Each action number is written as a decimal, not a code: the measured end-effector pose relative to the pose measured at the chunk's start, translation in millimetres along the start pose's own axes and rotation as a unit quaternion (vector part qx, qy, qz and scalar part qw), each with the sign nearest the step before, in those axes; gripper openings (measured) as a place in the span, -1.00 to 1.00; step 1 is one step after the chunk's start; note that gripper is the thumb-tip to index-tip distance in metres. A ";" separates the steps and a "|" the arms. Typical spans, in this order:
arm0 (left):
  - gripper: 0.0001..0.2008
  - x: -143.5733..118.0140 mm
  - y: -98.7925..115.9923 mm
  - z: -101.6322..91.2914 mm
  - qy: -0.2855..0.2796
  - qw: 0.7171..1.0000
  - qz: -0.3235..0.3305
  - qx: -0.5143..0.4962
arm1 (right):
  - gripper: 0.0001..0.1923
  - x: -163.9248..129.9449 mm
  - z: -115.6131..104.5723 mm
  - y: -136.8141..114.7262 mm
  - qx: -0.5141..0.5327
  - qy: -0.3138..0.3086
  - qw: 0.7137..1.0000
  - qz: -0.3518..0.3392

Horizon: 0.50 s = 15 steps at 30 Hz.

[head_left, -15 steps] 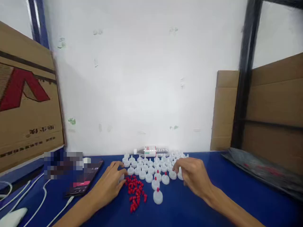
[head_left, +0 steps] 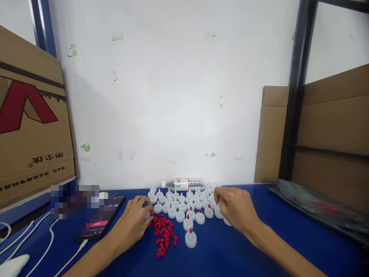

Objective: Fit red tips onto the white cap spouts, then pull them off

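Many white nozzle caps [head_left: 181, 216] stand upright in a cluster on the blue table. A few at the front, among them the nearest cap [head_left: 190, 239], carry small red tips. In front of my left hand [head_left: 137, 216] lies a loose pile of red tips [head_left: 164, 232]. That hand's fingers curl round a white cap, mostly hidden, at the pile's left edge. At the cluster's right side, my right hand [head_left: 232, 206] has its fingers pinched together over the white caps; whatever is between them is hidden. A red-tipped cap [head_left: 209, 211] stands just left of it.
A clear bottle [head_left: 182, 184] lies against the wall behind the caps. To the left are a lit phone [head_left: 100, 219], white cables [head_left: 52, 234] and a large cardboard box [head_left: 34, 127]. A dark plastic bag [head_left: 317, 209] lies at the right, near cardboard sheets [head_left: 272, 134].
My right hand has lifted off a cap at the cluster's right and moved slightly up and away; that cap now shows a red tip. My left hand stays beside the pile. The phone's display has changed.
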<state>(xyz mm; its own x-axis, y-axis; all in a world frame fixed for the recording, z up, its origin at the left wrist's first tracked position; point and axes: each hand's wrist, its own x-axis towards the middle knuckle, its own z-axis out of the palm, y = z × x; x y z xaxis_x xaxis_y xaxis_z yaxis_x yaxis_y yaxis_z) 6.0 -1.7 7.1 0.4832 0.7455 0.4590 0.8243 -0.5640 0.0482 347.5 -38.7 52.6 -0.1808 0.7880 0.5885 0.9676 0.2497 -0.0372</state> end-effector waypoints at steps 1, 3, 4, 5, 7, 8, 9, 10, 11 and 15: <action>-0.86 0.3 0.3 -0.3 0.005 1.000 0.002 0.000 | -0.71 1.5 -0.9 1.4 -0.030 -0.010 0.999 0.021; -0.87 1.0 0.7 -0.7 0.017 1.000 0.005 0.001 | -0.75 3.1 -0.6 5.1 -0.084 -0.038 0.994 0.062; -0.87 1.5 0.8 -0.8 0.022 1.000 0.007 0.001 | -0.76 3.2 0.6 7.4 -0.104 -0.057 0.990 0.078; -0.87 1.9 1.0 -1.0 0.028 1.000 0.010 0.001 | -0.78 2.7 2.3 9.7 -0.118 -0.078 0.986 0.089; -0.87 2.7 1.8 -1.5 0.039 0.999 0.014 0.001 | -0.78 1.1 6.2 13.3 -0.133 -0.116 0.979 0.100; -0.87 3.0 2.7 -2.1 0.044 0.999 0.016 0.000 | -0.75 0.1 8.1 14.4 -0.136 -0.131 0.977 0.100; -0.86 3.2 3.8 -2.8 0.050 0.999 0.019 -0.001 | -0.72 -0.6 9.7 14.9 -0.138 -0.143 0.975 0.099; -0.85 3.3 5.3 -3.8 0.056 0.998 0.022 -0.002 | -0.69 -1.2 11.0 14.8 -0.139 -0.152 0.974 0.097; -0.84 3.3 7.1 -5.0 0.063 0.998 0.025 -0.003 | -0.67 -1.6 12.0 14.4 -0.141 -0.160 0.972 0.097; -0.82 2.6 14.7 -8.9 0.091 0.995 0.033 -0.007 | -0.59 -2.4 13.3 10.4 -0.147 -0.181 0.968 0.097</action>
<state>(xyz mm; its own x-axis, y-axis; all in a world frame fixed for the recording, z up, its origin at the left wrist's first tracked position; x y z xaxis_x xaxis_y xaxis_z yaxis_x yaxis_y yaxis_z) 16.8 -11.2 16.9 0.4738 0.6302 0.6151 0.7873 -0.6160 0.0247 355.7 -30.6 40.1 0.0101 0.9629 0.2695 0.9882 -0.0508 0.1444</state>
